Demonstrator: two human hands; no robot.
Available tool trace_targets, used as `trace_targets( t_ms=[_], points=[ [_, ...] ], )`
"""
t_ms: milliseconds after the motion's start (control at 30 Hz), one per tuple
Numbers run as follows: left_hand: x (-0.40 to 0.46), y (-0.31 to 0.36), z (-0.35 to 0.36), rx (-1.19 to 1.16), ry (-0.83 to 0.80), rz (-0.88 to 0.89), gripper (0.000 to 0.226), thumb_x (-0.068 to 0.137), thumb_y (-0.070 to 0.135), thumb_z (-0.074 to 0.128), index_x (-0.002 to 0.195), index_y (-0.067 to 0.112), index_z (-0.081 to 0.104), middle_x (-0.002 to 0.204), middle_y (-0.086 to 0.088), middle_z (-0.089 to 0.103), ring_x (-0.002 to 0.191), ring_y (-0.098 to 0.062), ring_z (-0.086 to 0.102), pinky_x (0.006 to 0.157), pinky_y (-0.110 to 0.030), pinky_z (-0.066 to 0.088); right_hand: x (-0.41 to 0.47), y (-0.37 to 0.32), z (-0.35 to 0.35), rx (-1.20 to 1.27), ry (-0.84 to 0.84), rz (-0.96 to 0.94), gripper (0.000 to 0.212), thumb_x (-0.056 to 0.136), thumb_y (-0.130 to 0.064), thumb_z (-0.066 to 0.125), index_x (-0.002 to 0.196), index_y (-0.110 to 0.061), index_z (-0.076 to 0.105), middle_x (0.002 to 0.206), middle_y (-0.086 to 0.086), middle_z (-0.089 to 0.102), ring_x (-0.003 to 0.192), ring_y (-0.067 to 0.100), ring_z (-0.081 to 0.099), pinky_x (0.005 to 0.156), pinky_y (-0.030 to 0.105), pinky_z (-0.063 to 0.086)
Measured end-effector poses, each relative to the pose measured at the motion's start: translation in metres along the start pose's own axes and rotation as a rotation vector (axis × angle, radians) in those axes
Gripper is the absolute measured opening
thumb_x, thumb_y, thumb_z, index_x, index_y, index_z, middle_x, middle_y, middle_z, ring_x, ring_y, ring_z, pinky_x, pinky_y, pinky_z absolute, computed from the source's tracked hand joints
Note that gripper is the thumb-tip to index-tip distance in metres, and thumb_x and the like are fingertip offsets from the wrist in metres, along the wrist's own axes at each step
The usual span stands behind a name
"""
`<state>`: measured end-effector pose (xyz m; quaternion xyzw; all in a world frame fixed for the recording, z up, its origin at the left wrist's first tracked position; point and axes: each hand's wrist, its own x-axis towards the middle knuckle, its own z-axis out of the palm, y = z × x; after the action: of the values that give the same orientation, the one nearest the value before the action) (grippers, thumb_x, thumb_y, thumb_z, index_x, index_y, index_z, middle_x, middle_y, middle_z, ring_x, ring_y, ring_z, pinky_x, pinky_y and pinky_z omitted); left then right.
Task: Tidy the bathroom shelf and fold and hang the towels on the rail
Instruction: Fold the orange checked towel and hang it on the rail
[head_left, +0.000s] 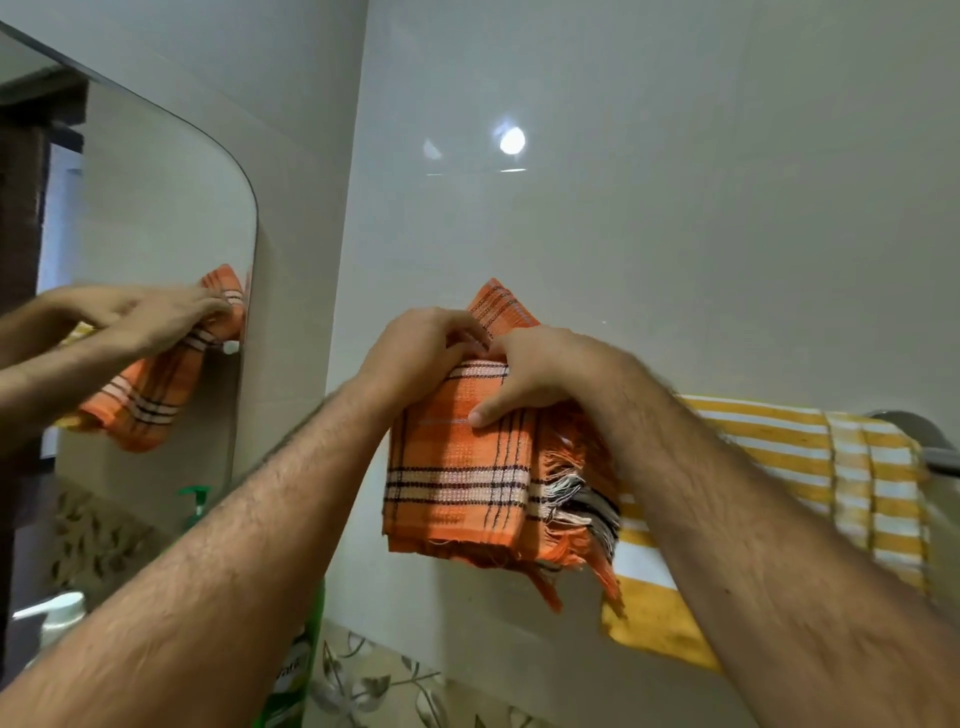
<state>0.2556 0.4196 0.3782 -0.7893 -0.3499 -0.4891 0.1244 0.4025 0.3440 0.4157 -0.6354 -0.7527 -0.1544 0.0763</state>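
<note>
A folded orange checked towel with a frayed fringe hangs over the left end of the rail against the pale tiled wall. My left hand grips its top fold from the left. My right hand pinches the same top fold from the right, thumb pressed on the front of the cloth. To the right, a yellow and white striped towel hangs over the same metal rail, whose bare end shows at the far right. The rail under the orange towel is hidden.
A rounded mirror on the left wall reflects my hands and the orange towel. Below it stand a green pump bottle and a white container. A tile border with a leaf pattern runs along the bottom.
</note>
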Motion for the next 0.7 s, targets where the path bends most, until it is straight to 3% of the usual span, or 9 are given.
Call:
trace_targets(
  t_ms=[133, 200, 300, 367, 533, 700],
  points=[
    [-0.005, -0.003, -0.002, -0.047, -0.239, -0.122, 0.03, 0.102, 0.025, 0.043, 0.107, 0.02, 0.072, 0.116, -0.005, 0.071, 0.1, -0.02, 0.06, 0.085, -0.028, 0.041, 0.006, 0.009, 0.002, 0.172, -0.137, -0.015, 0.061, 0.071, -0.064, 0.076, 0.116, -0.025, 0.065, 0.111, -0.004, 0.07, 0.094, 0.015, 0.066, 0.09, 0.032, 0.051],
    [-0.004, -0.001, -0.004, -0.067, -0.339, -0.208, 0.036, 0.104, 0.031, 0.036, 0.101, 0.02, 0.07, 0.121, -0.011, 0.068, 0.099, -0.021, 0.057, 0.085, -0.031, 0.041, 0.008, 0.01, 0.001, 0.205, -0.219, 0.016, 0.071, 0.067, -0.074, 0.07, 0.118, -0.026, 0.066, 0.113, -0.002, 0.07, 0.096, 0.017, 0.067, 0.096, 0.036, 0.05],
    [0.009, 0.007, -0.007, -0.011, -0.507, -0.319, 0.046, 0.102, 0.041, 0.029, 0.12, 0.018, 0.065, 0.13, -0.015, 0.061, 0.102, -0.024, 0.055, 0.088, -0.034, 0.039, 0.014, 0.011, -0.002, 0.226, -0.321, 0.103, 0.1, 0.044, -0.091, 0.064, 0.118, -0.024, 0.068, 0.112, 0.001, 0.071, 0.099, 0.024, 0.068, 0.101, 0.043, 0.048],
    [0.017, 0.01, -0.007, -0.027, -0.605, -0.376, 0.048, 0.101, 0.047, 0.027, 0.12, 0.022, 0.062, 0.128, -0.013, 0.061, 0.102, -0.024, 0.059, 0.093, -0.039, 0.043, 0.014, 0.01, -0.002, 0.196, -0.316, 0.143, 0.098, 0.046, -0.091, 0.064, 0.116, -0.023, 0.068, 0.109, 0.001, 0.071, 0.095, 0.024, 0.068, 0.099, 0.043, 0.049],
    [0.028, 0.009, -0.004, -0.149, -0.739, -0.517, 0.054, 0.093, 0.061, 0.027, 0.097, 0.023, 0.066, 0.107, -0.013, 0.071, 0.094, -0.03, 0.069, 0.097, -0.048, 0.05, 0.006, 0.011, 0.004, 0.231, -0.158, 0.014, 0.069, 0.068, -0.065, 0.078, 0.121, -0.025, 0.059, 0.109, -0.005, 0.07, 0.092, 0.016, 0.066, 0.093, 0.038, 0.051],
    [0.033, -0.001, -0.005, -0.348, -0.786, -0.566, 0.066, 0.089, 0.068, 0.029, 0.104, 0.019, 0.07, 0.103, -0.011, 0.075, 0.098, -0.031, 0.07, 0.097, -0.046, 0.05, 0.019, 0.021, -0.001, 0.424, -0.477, 0.044, 0.073, 0.07, -0.048, 0.084, 0.13, -0.015, 0.057, 0.11, 0.007, 0.075, 0.098, 0.028, 0.073, 0.1, 0.049, 0.052]
  ],
)
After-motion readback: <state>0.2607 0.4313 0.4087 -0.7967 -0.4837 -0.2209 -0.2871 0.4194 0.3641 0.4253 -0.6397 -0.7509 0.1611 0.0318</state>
